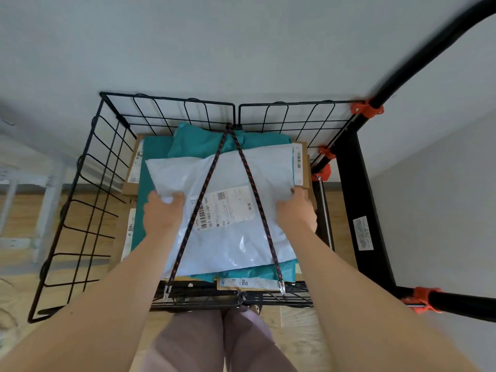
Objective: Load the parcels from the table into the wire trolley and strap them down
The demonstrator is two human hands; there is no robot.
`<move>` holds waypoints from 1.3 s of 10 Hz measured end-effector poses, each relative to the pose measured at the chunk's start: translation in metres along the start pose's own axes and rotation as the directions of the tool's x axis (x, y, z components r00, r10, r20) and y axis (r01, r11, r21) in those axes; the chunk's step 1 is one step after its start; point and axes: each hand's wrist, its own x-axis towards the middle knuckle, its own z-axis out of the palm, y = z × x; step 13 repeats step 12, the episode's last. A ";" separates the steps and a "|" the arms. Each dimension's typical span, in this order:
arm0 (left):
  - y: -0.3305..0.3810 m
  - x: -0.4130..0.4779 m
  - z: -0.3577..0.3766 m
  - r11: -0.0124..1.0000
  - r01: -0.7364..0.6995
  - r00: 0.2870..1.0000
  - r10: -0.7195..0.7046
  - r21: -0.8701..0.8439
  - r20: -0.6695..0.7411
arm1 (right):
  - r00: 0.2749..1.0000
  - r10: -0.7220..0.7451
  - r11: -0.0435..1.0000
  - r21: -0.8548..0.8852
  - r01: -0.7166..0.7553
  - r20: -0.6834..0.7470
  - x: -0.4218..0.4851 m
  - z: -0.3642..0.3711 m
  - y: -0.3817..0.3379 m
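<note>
The black wire trolley [80, 189] stands below me, filled with parcels. A white poly mailer [230, 245] with a barcode label lies on top of teal mailers [193, 143] and cardboard boxes [132, 167]. A dark bungee cord with red flecks [253, 189] runs in a V from the far wall's middle to two metal hooks on the near wire edge, over the white mailer. My left hand [162, 210] grips the mailer's left edge. My right hand [294, 208] grips its right edge.
A black frame with orange clamps [367, 108] stands close on the right. A white table leg [48, 208] is at the left over a wooden floor. A pale wall is just beyond the trolley. My legs are at the near edge.
</note>
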 end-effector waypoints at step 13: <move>0.100 -0.012 -0.107 0.445 -0.728 0.683 0.529 0.521 0.504 | 0.923 -0.384 0.860 -0.355 0.365 0.020 -0.073 -0.075 -0.099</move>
